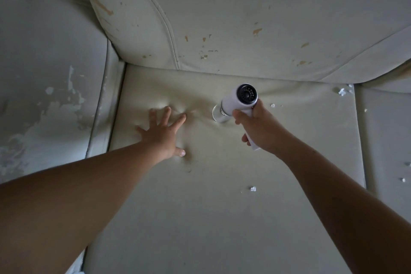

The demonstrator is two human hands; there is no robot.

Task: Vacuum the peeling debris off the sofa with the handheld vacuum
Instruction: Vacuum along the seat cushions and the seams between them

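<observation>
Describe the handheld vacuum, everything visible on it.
The handheld vacuum has a white plastic-looking body, a dark round vented back end facing the camera, and a clear front end set down against the seat cushion. It stands tilted, nose down. The right hand grips its white handle.

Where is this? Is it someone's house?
Probably a home, likely a living room, though only a sofa shows: a worn pale seat cushion, a peeling back cushion behind it, and a small white handheld vacuum in the right hand.
</observation>
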